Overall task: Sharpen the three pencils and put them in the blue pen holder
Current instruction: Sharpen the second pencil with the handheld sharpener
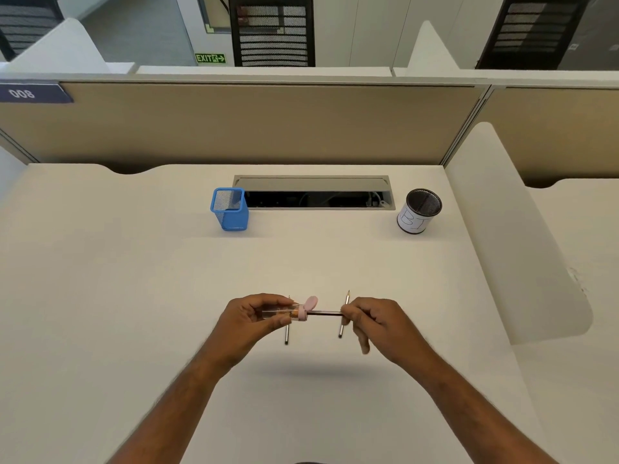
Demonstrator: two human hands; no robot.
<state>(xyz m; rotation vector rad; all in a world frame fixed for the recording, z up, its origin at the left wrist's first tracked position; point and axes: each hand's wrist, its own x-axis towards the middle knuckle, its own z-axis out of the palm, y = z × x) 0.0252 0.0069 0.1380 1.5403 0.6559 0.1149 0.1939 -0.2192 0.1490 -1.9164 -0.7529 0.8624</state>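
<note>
Pencils: three. One (326, 313) is held level between the hands, one (287, 334) lies on the desk under the left hand, one (344, 316) lies by the right.
Sharpener (288, 312): one, clear body with pink cap.
Pen holders: two, one blue mesh (231, 211), one black mesh with a white paper wrap (418, 212).
Hands: two, left (254, 321) and right (375, 321).
Desk (134, 279): one.
Office chairs behind the partition: three.

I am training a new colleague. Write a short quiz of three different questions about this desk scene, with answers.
1. True or false: the blue pen holder already contains a pencil.
2. Which hand holds the sharpener?
3. How many pencils lie on the desk: A) none, B) two, C) three?

Key:
1. False; it looks empty.
2. The left hand; the right hand holds the pencil in it.
3. B.
</note>
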